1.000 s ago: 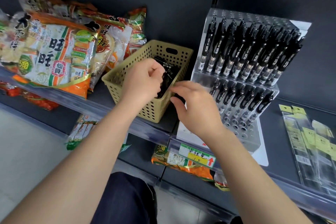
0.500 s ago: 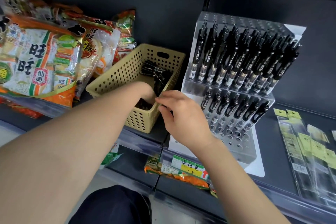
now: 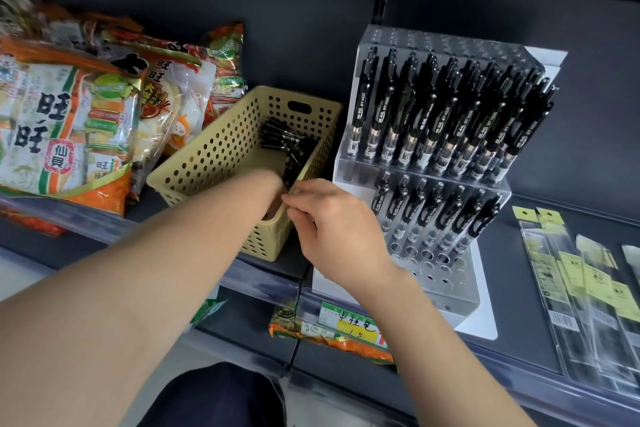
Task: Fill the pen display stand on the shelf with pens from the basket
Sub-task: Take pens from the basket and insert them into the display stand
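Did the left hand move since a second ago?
Yes. The left hand went down into the yellow basket; before, it was above the basket's rim. Now the near wall hides most of it.

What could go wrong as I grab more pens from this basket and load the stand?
The basket sits near the shelf edge, so the left hand digging inside could push it off. The right hand hovers close to the stand's lower row of pens and could knock some loose. The basket's pens lie jumbled, so one may snag and drop.
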Available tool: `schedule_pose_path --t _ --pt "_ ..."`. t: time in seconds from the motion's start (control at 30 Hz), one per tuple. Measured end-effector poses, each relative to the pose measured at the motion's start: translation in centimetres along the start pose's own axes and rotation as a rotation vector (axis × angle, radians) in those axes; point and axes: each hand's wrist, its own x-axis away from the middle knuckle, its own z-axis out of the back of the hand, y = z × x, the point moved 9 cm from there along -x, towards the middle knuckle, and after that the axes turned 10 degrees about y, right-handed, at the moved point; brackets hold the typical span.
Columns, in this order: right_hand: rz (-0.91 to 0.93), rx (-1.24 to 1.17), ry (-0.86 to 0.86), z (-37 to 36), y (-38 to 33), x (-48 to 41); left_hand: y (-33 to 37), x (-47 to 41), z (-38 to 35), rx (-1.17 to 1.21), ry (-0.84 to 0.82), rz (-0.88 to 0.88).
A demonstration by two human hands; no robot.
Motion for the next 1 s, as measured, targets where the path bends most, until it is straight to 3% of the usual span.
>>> schedule_pose_path --t 0.17,0.3,0.43,0.77,0.87,1.0 --pt "-0.001 -0.016 -0.011 0.1 0.1 0.1 0.2 0.5 -0.6 -0.039 -0.044 -0.091" --pt "-0.030 -0.014 -0.073 -0.1 0.4 0.2 0.3 0.0 0.6 -0.044 0.045 -0.171" --pt "-0.063 -0.015 -0.140 -0.3 0.5 0.4 -1.1 -0.6 2.0 0.210 0.027 -0.172" --pt "-0.128 -0.008 -0.206 -0.6 0.7 0.6 -1.7 2.7 9.1 0.590 0.279 -0.402" --pt "-0.129 -0.029 -0.186 -0.3 0.6 0.6 -1.5 4.8 10.7 0.716 0.292 -0.466" --pt "-0.131 -0.104 -0.064 1.2 0.2 0.5 -0.7 9.3 11.6 0.907 0.186 -0.605"
